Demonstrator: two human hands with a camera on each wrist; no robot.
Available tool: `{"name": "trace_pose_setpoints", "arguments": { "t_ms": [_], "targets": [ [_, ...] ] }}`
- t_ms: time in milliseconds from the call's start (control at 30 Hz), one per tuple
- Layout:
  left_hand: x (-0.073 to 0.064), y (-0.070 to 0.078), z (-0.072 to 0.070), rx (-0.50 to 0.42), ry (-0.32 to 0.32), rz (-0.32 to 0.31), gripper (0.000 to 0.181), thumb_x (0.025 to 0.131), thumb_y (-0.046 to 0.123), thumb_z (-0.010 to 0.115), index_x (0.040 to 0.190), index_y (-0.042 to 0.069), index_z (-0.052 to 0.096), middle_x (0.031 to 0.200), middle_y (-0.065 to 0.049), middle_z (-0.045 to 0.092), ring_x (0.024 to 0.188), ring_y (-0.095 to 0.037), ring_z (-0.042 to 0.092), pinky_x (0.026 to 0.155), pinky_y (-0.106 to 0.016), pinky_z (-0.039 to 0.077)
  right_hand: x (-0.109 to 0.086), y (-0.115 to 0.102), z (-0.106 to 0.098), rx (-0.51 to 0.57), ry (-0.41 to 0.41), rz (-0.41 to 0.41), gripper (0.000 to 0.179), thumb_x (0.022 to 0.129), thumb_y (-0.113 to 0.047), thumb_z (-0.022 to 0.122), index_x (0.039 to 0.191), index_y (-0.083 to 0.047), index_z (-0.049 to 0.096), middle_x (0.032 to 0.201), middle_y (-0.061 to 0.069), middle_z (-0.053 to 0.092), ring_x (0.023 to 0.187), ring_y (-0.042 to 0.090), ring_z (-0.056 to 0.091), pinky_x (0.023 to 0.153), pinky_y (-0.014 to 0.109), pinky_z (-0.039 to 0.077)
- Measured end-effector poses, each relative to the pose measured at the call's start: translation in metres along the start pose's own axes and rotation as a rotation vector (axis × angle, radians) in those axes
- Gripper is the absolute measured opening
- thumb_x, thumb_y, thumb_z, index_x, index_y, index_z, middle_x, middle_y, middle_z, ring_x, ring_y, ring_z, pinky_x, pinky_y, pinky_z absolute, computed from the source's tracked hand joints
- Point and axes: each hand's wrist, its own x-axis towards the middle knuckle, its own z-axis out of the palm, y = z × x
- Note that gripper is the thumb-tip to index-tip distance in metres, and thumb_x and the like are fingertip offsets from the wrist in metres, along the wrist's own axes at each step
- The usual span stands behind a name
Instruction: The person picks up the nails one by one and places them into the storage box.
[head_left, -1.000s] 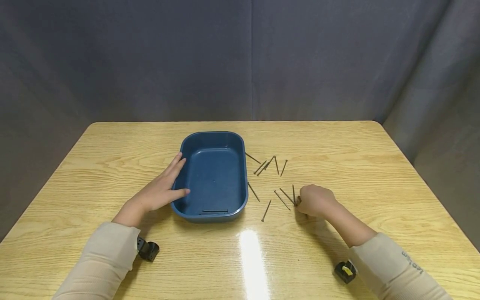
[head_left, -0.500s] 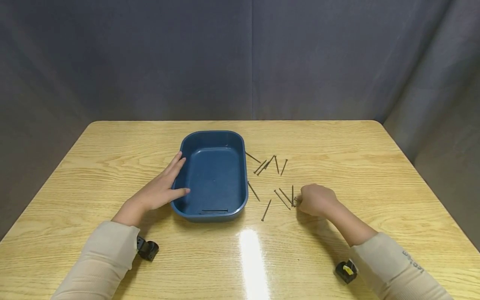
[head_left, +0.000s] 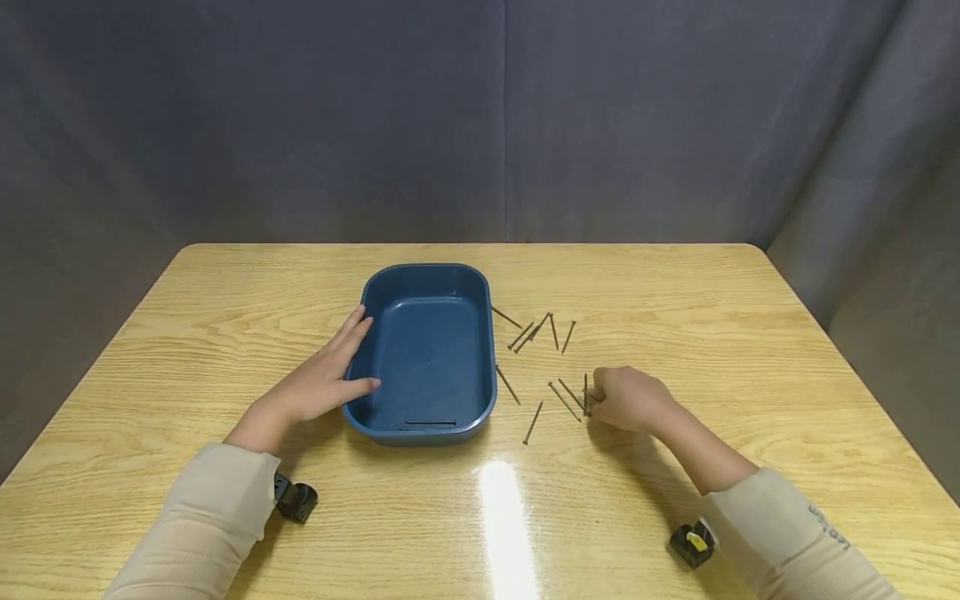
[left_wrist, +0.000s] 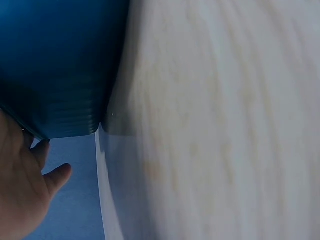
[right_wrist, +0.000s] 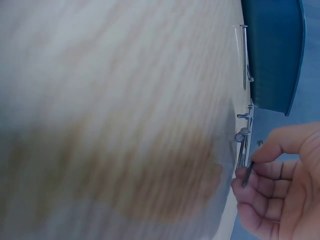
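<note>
In the head view my left hand (head_left: 318, 383) lies at the left rim of a dark blue rectangular bin (head_left: 429, 350), with fingers extended against the edge. Two thin nails (head_left: 429, 422) lie inside, near the bin's front wall. To the right of the bin, my right hand (head_left: 632, 400) is low over the table. Its thumb and fingers pinch a dark nail (right_wrist: 248, 174), seen best in the right wrist view. Right beside those fingertips are several loose nails (head_left: 572, 390), some crossing. My left hand (left_wrist: 22, 185) also shows below the bin in the left wrist view.
More nails (head_left: 532, 332) are scattered along the bin's right side, one close against its wall. A single nail (head_left: 533, 422) lies nearer the front. The wooden table (head_left: 225, 333) ends at a grey curtain (head_left: 480, 125) behind it.
The right fingers have shifted slightly among the nails at their tips, and the nail nearest them has moved a little. The left hand and bin stay in place.
</note>
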Motion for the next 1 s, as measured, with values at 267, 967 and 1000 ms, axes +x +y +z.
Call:
{"name": "trace_pose_setpoints", "arguments": {
  "t_ms": [267, 967, 1000],
  "targets": [
    [0.001, 0.000, -0.001, 0.002, -0.013, 0.001, 0.081, 0.083, 0.036, 0.052, 0.140, 0.015, -0.002, 0.142, 0.006, -0.016, 0.127, -0.033, 0.006, 0.091, -0.058, 0.020, 0.002, -0.006, -0.002, 0.039, 0.043, -0.066, 0.009, 0.078, -0.008, 0.052, 0.069, -0.009, 0.049, 0.058, -0.001, 0.045, 0.049, 0.012, 0.038, 0.045, 0.025, 0.030],
    [0.000, 0.002, -0.001, 0.004, -0.010, -0.012, 0.082, 0.082, 0.035, 0.053, 0.140, 0.014, -0.001, 0.142, 0.006, -0.017, 0.127, -0.033, 0.010, 0.090, -0.056, 0.024, 0.013, -0.032, 0.003, 0.159, 0.253, -0.223, 0.004, 0.079, -0.009, 0.055, 0.077, -0.006, 0.056, 0.064, -0.002, 0.054, 0.055, 0.010, 0.045, 0.054, 0.027, 0.040],
    [0.000, 0.002, 0.000, 0.006, -0.010, -0.014, 0.082, 0.082, 0.035, 0.053, 0.140, 0.014, -0.001, 0.142, 0.006, -0.017, 0.127, -0.033, 0.010, 0.090, -0.057, 0.024, 0.014, -0.033, 0.003, 0.166, 0.258, -0.229, 0.004, 0.078, -0.009, 0.054, 0.077, -0.006, 0.056, 0.065, -0.002, 0.054, 0.055, 0.010, 0.045, 0.054, 0.027, 0.040]
  ]
}}
